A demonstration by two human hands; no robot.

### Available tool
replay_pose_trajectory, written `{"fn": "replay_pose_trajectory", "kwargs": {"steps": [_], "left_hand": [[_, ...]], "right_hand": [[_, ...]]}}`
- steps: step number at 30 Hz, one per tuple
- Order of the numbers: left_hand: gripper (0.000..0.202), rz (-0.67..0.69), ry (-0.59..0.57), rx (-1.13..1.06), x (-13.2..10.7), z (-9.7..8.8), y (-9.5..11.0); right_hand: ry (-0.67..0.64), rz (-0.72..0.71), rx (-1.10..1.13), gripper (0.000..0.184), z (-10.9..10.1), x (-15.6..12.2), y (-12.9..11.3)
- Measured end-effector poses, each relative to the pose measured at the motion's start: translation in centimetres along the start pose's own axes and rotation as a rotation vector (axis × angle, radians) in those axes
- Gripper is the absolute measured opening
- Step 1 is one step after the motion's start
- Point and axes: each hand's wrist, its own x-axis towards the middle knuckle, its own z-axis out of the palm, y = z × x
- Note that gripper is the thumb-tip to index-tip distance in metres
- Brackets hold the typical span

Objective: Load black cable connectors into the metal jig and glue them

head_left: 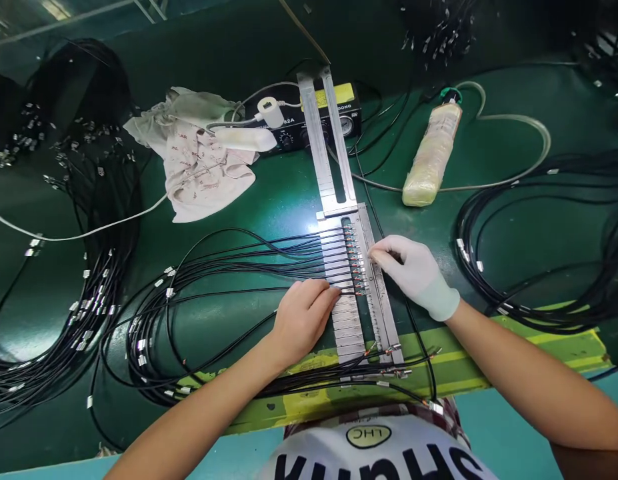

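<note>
A slotted metal fixture [346, 320] stands in front of me, with a row of thin black cables [289, 250] lying across its upper slots. Their stripped ends, with small coloured wires [356, 260], point at the right-hand rail. My bare left hand [305, 317] rests at the fixture's left side, fingers pinched on a black cable [269, 289] in the lowest occupied slot. On the other side, my right hand [413, 273], in a white glove, has thumb and forefinger pressed together at the metal rail [376, 293]. Anything between those fingertips is too small to make out.
Behind the fixture sits a black control box [349, 117] beside a crumpled white cloth [209, 180]. A wrapped bottle with a tube [431, 157] lies at the back right. Coiled cables [469, 267] flank both sides; more cable ends [333, 377] cross the front edge.
</note>
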Motion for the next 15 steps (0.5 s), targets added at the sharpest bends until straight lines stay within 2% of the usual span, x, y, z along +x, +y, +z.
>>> {"fn": "replay_pose_trajectory", "kwargs": {"steps": [5,12,15], "left_hand": [[0.018,0.067,0.025,0.097,-0.24,0.17,0.02],[0.016,0.008,-0.028,-0.088,0.35,0.49,-0.27],[0.020,0.011,-0.047,-0.112,-0.04,0.06,-0.17]], "right_hand": [[0.007,0.004,-0.012,0.019,0.03,0.23,-0.09],[0.006,-0.005,-0.023,0.017,0.11,0.37,0.13],[0.003,-0.003,-0.024,0.017,0.11,0.40,0.15]]}}
